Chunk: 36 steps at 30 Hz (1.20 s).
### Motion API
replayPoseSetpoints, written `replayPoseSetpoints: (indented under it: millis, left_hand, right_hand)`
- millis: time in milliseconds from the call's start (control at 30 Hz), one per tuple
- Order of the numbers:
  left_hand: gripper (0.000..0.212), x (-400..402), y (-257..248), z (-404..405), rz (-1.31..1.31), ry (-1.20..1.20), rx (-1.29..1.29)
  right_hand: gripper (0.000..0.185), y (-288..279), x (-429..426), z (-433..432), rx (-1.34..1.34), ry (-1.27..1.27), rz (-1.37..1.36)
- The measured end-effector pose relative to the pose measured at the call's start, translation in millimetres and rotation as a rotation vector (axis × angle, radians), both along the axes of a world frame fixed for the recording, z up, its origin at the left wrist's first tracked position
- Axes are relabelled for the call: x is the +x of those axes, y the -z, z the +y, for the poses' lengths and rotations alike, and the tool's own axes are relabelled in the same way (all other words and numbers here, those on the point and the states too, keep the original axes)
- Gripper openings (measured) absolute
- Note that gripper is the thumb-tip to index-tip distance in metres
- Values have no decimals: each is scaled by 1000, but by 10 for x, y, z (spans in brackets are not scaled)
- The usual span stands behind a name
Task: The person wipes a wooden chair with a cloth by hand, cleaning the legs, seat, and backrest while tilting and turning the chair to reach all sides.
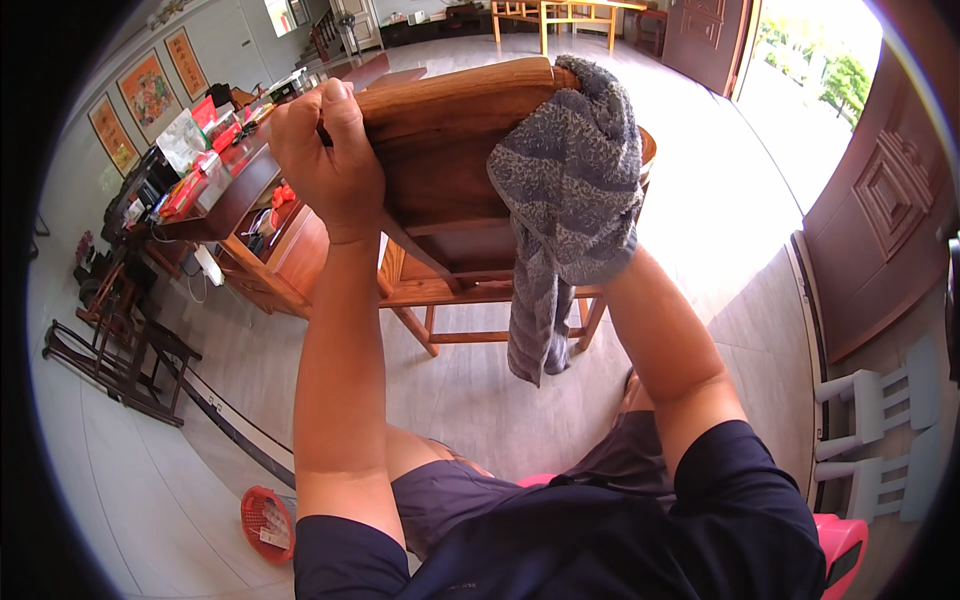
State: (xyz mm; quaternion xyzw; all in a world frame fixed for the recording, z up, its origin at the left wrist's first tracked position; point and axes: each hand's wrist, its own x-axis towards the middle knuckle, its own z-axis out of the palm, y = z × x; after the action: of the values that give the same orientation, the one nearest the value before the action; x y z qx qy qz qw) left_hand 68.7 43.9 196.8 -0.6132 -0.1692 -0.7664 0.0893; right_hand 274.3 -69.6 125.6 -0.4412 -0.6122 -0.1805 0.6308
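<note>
A wooden chair [442, 161] stands before me, its back towards me. My left hand [330, 154] grips the left end of the chair's top rail, the thumb lying on top. A grey patterned towel [566, 161] is draped over the rail's right end and hangs down in folds below the seat's edge. My right hand is hidden under the towel at that end; only the forearm comes out beneath the cloth, so its fingers cannot be seen.
Left of the chair is a wooden desk [262, 217] loaded with boxes and packets. A dark chair [142, 360] and a red plastic basket [259, 517] are at the left. Pale plastic chairs [877, 409] stand at the right, near a brown door [870, 195]. A wooden table [555, 11] is farther back.
</note>
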Motion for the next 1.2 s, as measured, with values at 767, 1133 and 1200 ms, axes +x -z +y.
replayPoseSetpoints:
  millis: [767, 1133, 1200]
  left_hand:
    - [21, -23, 9, 24, 48, -65, 57]
    - [21, -18, -8, 13, 53, -72, 81]
    - [21, -11, 0, 27, 53, -64, 82]
  right_hand:
    - [34, -77, 102, 11, 5, 29, 20]
    - [33, 33, 147, -44, -6, 31, -9]
    - [33, 31, 268, -101, -4, 48, 50]
